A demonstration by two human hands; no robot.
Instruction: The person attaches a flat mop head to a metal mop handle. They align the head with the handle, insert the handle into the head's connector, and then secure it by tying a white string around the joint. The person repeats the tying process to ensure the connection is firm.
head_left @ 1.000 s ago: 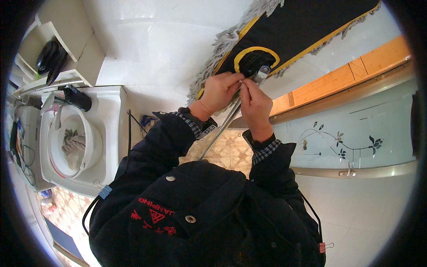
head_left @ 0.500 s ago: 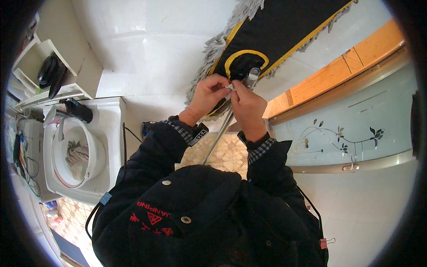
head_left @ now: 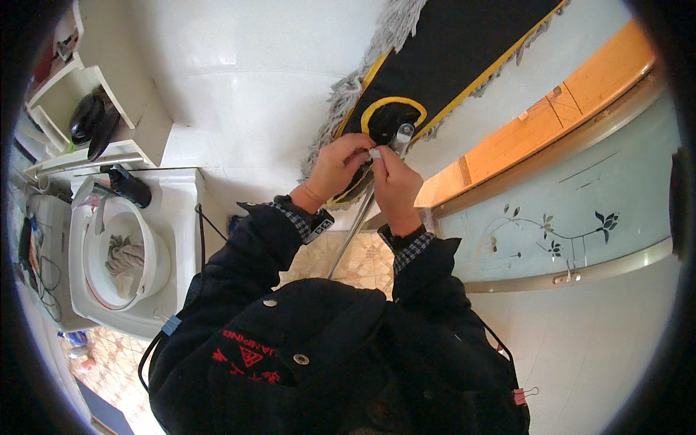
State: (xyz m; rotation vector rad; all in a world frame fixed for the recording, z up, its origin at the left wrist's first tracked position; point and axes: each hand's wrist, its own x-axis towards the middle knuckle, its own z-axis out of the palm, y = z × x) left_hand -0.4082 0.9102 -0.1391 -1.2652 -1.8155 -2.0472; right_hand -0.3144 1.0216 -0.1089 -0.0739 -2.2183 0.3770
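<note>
My left hand (head_left: 331,170) and my right hand (head_left: 396,187) meet in front of me, thumbs and forefingers closed. Between their fingertips is a small white piece (head_left: 375,153), too small to name. Just beyond them, a large flat mop head (head_left: 453,65) is raised against the white wall, black-backed with yellow trim and grey yarn fringe. A metal mop pole (head_left: 350,238) slants down behind my hands toward the floor. Next to my right fingers sits a shiny pole fitting (head_left: 404,134), close to the mop's black centre. My hands hide part of this joint.
On the left, a white basin (head_left: 190,217) holds a white bucket (head_left: 158,250) with grey cloth (head_left: 125,255) inside. A dark bottle (head_left: 129,185) stands behind the bucket. Above is a white shelf (head_left: 138,109) bearing black items. A frosted glass door (head_left: 544,217) with plant patterns curves along the right.
Little has changed. My hands and the mop head appear slightly farther left in the picture, and more of the white piece shows between my fingertips.
</note>
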